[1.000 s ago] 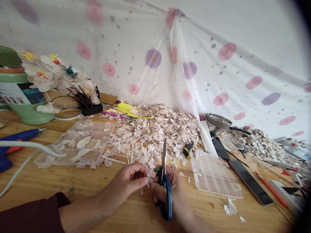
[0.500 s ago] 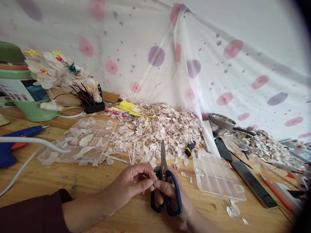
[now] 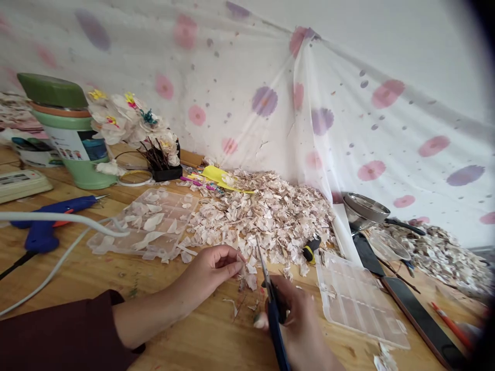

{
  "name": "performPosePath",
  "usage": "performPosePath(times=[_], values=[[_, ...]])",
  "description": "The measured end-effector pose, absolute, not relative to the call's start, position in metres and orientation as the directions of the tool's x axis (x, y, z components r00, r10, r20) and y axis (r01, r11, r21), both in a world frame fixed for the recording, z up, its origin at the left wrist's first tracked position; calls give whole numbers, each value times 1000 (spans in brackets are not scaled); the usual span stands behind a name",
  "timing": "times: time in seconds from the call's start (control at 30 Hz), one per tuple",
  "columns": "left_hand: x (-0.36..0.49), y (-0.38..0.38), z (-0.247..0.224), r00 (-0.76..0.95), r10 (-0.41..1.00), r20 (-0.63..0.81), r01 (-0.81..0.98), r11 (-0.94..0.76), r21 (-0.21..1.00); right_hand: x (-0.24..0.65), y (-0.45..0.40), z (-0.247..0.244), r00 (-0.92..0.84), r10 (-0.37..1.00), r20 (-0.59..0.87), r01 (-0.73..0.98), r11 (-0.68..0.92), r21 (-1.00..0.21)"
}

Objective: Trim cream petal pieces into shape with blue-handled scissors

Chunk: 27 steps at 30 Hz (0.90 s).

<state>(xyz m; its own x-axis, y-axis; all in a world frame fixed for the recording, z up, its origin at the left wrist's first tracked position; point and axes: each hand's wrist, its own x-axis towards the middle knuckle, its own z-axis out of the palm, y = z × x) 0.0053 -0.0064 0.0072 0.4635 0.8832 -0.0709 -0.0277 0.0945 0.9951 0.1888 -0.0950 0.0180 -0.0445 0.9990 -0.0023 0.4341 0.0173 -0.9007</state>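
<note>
Currently, scissors [image 3: 277,325] are gripped in the right hand [image 3: 300,317], just in front of the petal heap [image 3: 266,211]; their long axis is aimed toward the heap, tips seen against its front edge. Fingers are curled around the handles; whether the blades are parted cannot be told, since they are seen nearly edge-on. Handle end is cut off by the bottom of the view. Before the same front edge, left of the scissors, the left hand [image 3: 211,273] is held with thumb and fingertips pinched; whether anything is caught there cannot be made out. Pale scraps [image 3: 249,281] are seen between the hands, nearer the left. Right of the heap, a clear organizer [image 3: 358,304] is placed.
</note>
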Motion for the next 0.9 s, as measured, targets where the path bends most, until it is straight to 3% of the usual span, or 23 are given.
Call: performPosePath(times=[0.1, 0.33, 0.53, 0.9], values=[[3, -3, 9, 456, 889, -40, -13, 51, 999, 188, -94, 15, -77, 996, -47, 567, 5, -824], [1, 1, 13, 453, 892, -14, -12, 22, 1000, 185, -92, 27, -73, 991, -111, 644, -38, -764], [-1, 2, 14, 393, 918, -54, -47, 79, 996, 185, -92, 33, -92, 994, -61, 730, 25, -683], [0, -1, 18, 459, 887, -57, -101, 116, 988, 184, -88, 28, -140, 990, 0, 655, 93, -750]])
